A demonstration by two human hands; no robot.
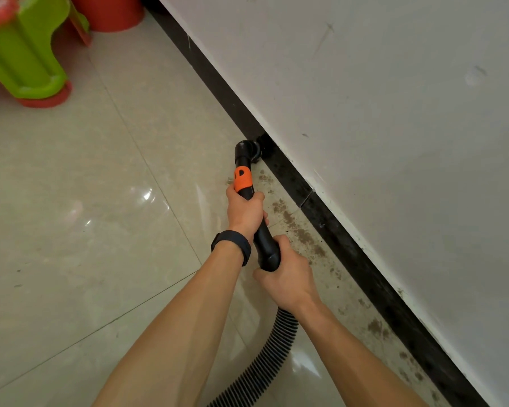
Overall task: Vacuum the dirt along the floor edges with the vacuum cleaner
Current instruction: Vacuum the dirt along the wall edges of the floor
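Head view, and we're right down at the floor edge. The black plastic vacuum wand with its orange collar [241, 177] runs away from the person towards the far wall line. Its round black nozzle [254, 149] looks tucked against the black skirting board [335, 227] under the white painted wall [394, 113].

Both hands are on it. The left hand [245, 211], with a black wristband [232, 245] just behind it, has its fingers wrapped round the wand just below the orange collar. The right hand [285, 277] has its fingers curled round the thick near end, where the black ribbed hose [265, 356] drops away across the near floor.

Now the danger, as I read it. The scattered brown dirt [303, 233] lies along the skirting on the near side of the nozzle, to the right of the hands, so the nozzle sits beyond most of it. Draw the wand back too far out from the board and that strip gets missed. The hose lies close to the nearest patches; if it swings right it could drag through the grit and smear it over the glossy cream floor tiles [100, 201]. Press hard sideways and the nozzle may scuff the skirting. The green plastic stool [27, 48], far left, is well apart, so no trouble there.
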